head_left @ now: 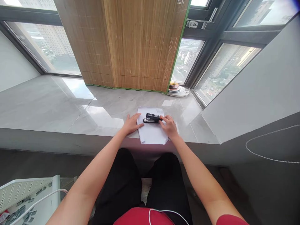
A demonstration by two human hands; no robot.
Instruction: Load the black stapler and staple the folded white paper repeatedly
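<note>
A black stapler point(152, 118) lies across white paper point(152, 134), its jaw end toward the left. My right hand point(169, 125) grips the stapler's right end between thumb and fingers. On the paper's left edge rests my left hand point(133, 123), fingers spread and pressing down, the thumb pointing toward the stapler. Faint print shows at the paper's upper right corner. The paper's lower edge hangs slightly over the front of the grey tiled sill point(112, 100). Whether the paper is one sheet or several, I cannot tell.
A bamboo blind point(131, 43) hangs down to the sill at the back. Stacked plates point(176, 90) stand in the right corner by the window. A white perforated basket point(30, 193) is at lower left, with a white cable across it. A beaded cord point(248, 147) hangs at right.
</note>
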